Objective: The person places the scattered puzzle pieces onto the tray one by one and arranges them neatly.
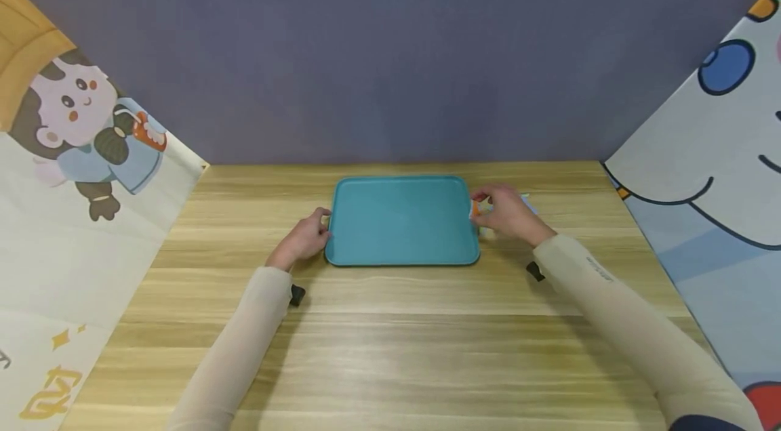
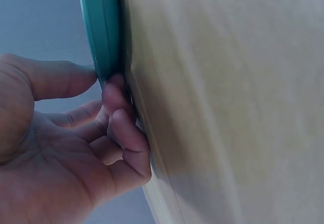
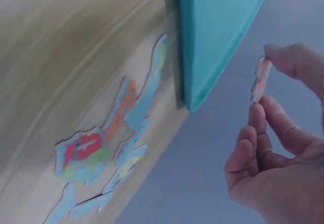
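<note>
A teal rectangular tray lies on the wooden table, its upper face bare. My left hand holds the tray's left edge, with the thumb on the rim and the fingertips tucked at its underside in the left wrist view. At the opposite edge, my right hand pinches a small, thin puzzle piece between thumb and fingertips, orange at its visible side. The piece is held up near the tray's right rim, apart from the tray in the right wrist view. Several flat, colourful puzzle pieces lie on the table beside the tray, mostly hidden behind my right hand in the head view.
A grey-purple wall stands behind the wooden table. Panels with cartoon prints flank it, a child figure at left and a large white face at right. Small black objects show beneath both forearms.
</note>
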### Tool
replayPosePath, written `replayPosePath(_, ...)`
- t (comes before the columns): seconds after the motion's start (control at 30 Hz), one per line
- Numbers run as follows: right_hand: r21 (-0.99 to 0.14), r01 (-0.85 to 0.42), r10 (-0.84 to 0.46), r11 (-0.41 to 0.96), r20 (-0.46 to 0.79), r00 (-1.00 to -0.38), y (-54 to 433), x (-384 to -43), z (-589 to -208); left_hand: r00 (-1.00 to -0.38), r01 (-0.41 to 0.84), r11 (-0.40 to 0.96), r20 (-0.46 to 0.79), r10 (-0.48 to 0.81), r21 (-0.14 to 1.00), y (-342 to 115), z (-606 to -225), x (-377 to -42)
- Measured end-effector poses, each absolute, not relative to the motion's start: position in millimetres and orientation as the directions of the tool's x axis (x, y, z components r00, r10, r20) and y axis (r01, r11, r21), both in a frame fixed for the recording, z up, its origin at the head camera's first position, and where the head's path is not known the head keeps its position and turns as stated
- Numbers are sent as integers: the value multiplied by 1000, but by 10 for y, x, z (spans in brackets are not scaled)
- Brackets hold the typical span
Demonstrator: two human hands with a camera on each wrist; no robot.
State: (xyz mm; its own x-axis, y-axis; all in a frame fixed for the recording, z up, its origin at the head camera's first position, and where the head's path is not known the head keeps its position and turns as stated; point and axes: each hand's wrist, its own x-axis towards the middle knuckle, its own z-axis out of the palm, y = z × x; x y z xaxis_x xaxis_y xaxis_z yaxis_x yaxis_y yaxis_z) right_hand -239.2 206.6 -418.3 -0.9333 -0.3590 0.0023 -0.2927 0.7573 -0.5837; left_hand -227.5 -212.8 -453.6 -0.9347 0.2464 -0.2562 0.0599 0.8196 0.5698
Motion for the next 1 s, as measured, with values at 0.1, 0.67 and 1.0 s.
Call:
replayPosePath(0.1,-578,-311,-367,755,21,-930,2010,-2405,-4182,-933,42,821,-272,237,570,-2132,-4535,-2259)
replayPosePath(0.67,-580,-354,-402,734,50,-914,1502,-2653,-4114,-929,47,813,-274,249,580,-2148,-4518,-2236)
replayPosePath(1.0,-612,-375,-435,696,57,-899,1171,-2725,-4155,-931,43,808,-271,246,587,-2135,-4537,-2269)
